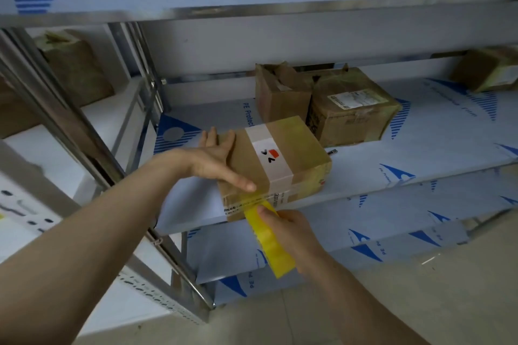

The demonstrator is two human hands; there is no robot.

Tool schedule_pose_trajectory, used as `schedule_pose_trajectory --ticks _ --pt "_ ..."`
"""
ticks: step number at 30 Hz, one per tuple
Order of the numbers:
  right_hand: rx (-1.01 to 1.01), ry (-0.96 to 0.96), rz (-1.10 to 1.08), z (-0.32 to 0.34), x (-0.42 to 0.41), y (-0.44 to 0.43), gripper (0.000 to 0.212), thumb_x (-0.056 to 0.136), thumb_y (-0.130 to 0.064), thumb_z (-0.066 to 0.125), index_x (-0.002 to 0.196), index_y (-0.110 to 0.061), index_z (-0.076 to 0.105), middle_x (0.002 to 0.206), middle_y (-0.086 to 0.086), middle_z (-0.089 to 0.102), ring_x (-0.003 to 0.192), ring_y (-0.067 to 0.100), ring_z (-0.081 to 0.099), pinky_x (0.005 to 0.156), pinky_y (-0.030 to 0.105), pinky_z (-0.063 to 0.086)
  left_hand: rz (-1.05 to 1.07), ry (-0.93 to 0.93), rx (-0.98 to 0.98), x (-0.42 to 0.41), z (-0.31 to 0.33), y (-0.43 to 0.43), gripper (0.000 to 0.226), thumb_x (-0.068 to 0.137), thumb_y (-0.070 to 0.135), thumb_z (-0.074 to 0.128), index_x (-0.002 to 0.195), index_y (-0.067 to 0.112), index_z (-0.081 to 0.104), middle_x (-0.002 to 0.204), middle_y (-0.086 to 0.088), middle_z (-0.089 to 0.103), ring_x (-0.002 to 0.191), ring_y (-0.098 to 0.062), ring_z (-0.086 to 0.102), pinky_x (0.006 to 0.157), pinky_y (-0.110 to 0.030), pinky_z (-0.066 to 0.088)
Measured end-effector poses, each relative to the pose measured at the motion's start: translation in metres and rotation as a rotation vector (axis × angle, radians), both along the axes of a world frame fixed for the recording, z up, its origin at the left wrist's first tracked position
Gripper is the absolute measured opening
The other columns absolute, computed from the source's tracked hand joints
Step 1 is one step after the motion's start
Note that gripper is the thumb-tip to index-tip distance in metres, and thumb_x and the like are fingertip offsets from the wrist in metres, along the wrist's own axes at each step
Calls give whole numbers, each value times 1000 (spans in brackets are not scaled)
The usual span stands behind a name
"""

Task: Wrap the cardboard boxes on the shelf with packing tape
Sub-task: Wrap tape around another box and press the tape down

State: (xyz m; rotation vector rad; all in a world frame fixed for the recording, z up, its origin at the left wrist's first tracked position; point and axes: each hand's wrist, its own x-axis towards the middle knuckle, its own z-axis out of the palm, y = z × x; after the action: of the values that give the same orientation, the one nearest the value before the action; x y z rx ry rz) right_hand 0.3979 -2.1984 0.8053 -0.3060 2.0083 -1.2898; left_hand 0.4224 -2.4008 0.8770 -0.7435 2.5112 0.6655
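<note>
Steel, covered in white-and-blue film, forms the shelf that carries everything. At its front edge lies the brown cardboard box with a white band across its top. Its long axis runs left to right, roughly along that edge. Two more worn brown cardboard boxes stand behind it, apart from it.

Our left grip lies with straight fingers against the box's left end and holds nothing. Its thumb presses on the near top edge, where yellow tape meets the cardboard. Our right grip sits just below the front face, fingers curled round the yellow roll of packing tape, which reaches up to the box.

So the box lies above and beyond the right grip, which is the one feeding tape. We judge the roll must next be drawn along the front face while the left grip steadies the box.
</note>
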Motion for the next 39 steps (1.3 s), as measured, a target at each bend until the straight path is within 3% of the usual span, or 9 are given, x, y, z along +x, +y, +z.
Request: schedule_pose_trajectory --ticks 3,7,11,16,20,23,29,35,39 --pt "-14 -32 -2 5 1 -3 39 90 -42 59 64 -15 46 67 4 47 65 17 49 64 29 40 -91 -44 -151 5 -8 5 149 49 67 80 145 29 -28 152 -6 -35 139 -29 -32 115 -51 -1" --pt "-97 -105 -5 24 -1 6 19 86 -39 66 83 -21 63 95 -1 68 97 21 63 94 40 51 -27 84 -111 3 -8 4 134 48 62 76 151 31 -4 155 -6 3 143 -34 -3 115 -51 18" --pt "-187 -81 155 83 -17 33 26 70 -30 79 90 -17 70 96 5 73 92 25 68 91 43 53 149 193 391 12 17 1 60 59 44 82 108 31 49 110 10 52 116 -13 49 88 -19 45" --pt "-307 122 400 152 -35 30 42 60 -26 83 98 -13 72 97 11 74 83 22 70 74 35 56 327 282 695 26 12 -16 103 22 58 86 114 19 62 118 -13 62 112 -30 57 85 -43 52" --pt "-326 228 158 146 -40 -13 31 79 -31 74 94 -4 71 93 16 72 78 25 68 77 41 55 521 576 785 24 -5 -16 38 73 37 71 105 16 68 103 -3 70 113 -20 56 108 -48 33" --pt "-345 247 11 142 -41 -40 43 82 -45 69 91 -3 68 90 16 70 74 23 65 71 36 55 701 850 907 9 -20 -5 28 91 31 50 105 9 63 99 -11 66 97 -22 58 94 -36 42" --pt "-256 121 93 153 -57 -53 44 84 -42 65 110 -6 64 86 14 73 73 25 70 78 42 59 986 996 686 -23 -27 15 25 100 25 46 88 7 58 73 -8 61 60 -18 59 39 -16 46" --pt "-376 103 8 148 -33 -56 37 89 -39 64 72 -7 63 50 2 65 43 11 61 46 20 53 913 972 513 -28 -34 2 30 99 24 49 75 12 62 76 -10 64 71 -24 61 70 -32 50" --pt "-349 148 -60 136 -8 -38 60 89 -51 58 40 -16 57 38 -7 53 42 4 55 47 16 44 919 960 417 -29 -35 -1 31 96 16 48 66 12 55 67 -7 57 66 -23 55 65 -32 47"
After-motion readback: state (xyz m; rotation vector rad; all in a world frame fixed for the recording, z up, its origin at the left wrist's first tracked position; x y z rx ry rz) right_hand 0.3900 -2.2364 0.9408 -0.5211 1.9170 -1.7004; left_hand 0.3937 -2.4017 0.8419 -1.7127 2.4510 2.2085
